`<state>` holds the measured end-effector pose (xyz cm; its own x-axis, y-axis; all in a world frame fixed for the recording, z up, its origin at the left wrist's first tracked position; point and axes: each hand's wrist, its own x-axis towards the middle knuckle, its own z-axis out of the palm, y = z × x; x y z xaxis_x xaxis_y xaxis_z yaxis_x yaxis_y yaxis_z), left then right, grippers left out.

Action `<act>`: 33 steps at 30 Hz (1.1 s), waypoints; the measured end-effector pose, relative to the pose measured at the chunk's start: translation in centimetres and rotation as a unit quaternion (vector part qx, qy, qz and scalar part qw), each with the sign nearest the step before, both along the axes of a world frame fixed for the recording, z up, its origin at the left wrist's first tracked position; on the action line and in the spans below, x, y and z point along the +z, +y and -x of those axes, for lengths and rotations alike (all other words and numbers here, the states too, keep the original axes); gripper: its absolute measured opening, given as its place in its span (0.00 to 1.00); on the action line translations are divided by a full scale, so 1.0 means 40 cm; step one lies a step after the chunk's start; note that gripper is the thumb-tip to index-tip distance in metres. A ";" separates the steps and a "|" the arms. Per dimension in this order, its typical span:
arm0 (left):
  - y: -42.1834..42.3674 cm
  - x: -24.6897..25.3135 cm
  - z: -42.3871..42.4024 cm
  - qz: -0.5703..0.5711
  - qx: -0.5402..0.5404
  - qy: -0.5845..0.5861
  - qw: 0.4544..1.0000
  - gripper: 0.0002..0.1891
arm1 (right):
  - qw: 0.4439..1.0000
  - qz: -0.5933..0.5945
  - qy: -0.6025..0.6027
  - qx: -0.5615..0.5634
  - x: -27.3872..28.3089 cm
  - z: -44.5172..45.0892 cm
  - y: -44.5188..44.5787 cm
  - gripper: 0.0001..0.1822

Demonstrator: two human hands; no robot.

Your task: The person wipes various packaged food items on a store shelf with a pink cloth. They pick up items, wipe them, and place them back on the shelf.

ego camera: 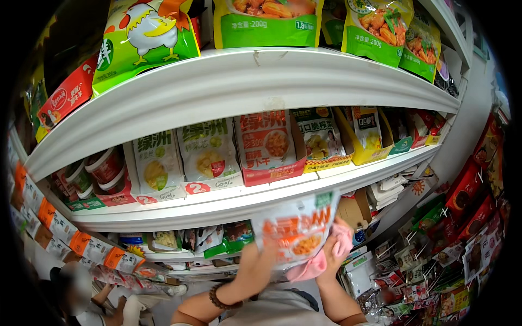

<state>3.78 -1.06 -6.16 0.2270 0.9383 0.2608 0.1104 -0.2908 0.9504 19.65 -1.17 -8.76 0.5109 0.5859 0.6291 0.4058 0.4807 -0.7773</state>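
A white food pouch with orange print and a picture of food (299, 228) is held up before the shelves, slightly blurred. My right hand (332, 256) grips its right edge together with a pink cloth (312, 267), which hangs under the pouch's lower edge. My left hand (259, 263), with a beaded bracelet at the wrist, is at the pouch's lower left; its fingers are blurred and partly over the pouch, so its grasp cannot be told. Just beyond, similar pouches stand in a red display box (275, 173) on the middle white shelf (318, 179).
The upper shelf edge (244, 77) juts out above, bearing green and yellow bags (267, 32). Orange and white packets (83, 244) line the left side. Many packets hang on hooks (424, 261) at the right. A person (75, 289) is low at the left.
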 end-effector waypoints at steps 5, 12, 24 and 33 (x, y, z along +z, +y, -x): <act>0.149 0.153 0.000 -0.011 0.015 -0.231 0.973 0.14 | 0.984 -0.026 0.140 0.107 -0.055 -0.033 -0.001 0.22; 0.317 0.293 -0.008 -0.086 0.038 -0.287 0.953 0.16 | 0.980 -0.046 0.168 0.096 -0.037 -0.037 -0.028 0.22; 0.436 0.295 -0.017 -0.340 0.174 0.202 0.902 0.16 | 0.976 -0.035 0.178 0.125 -0.046 -0.064 -0.063 0.25; 0.436 0.248 -0.025 -0.414 0.172 0.301 0.842 0.21 | 0.970 -0.019 0.203 0.135 -0.030 -0.047 -0.065 0.23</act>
<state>4.77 16.37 3.75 0.3034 0.5283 0.7930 0.7123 -0.6785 0.1796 21.54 -3.79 -9.97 0.5523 0.7127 0.4324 -0.0744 0.5588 -0.8260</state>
